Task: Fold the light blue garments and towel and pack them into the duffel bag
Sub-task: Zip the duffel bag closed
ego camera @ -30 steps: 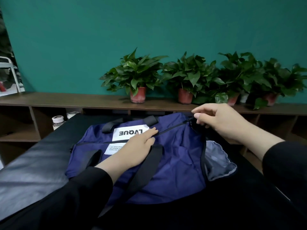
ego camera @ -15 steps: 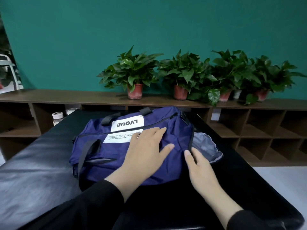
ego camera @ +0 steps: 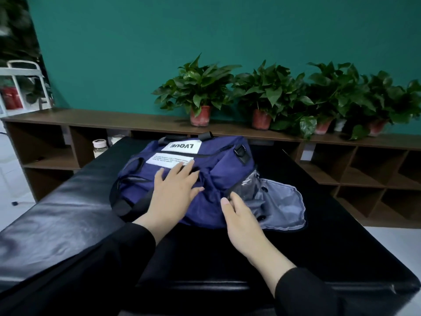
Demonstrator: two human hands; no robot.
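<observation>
The navy duffel bag (ego camera: 182,176) lies crosswise, left hand (ego camera: 174,192) flat on top, right hand (ego camera: 241,221) open-fingered nearest its right end, where seemingly light blue fabric (ego camera: 280,208) spills out.

You have open black surface (ego camera: 57,224) left of the duffel bag (ego camera: 218,179) and in front of it; its grey flap (ego camera: 282,208) fills the right side, the shelf (ego camera: 91,119) blocks behind.
</observation>
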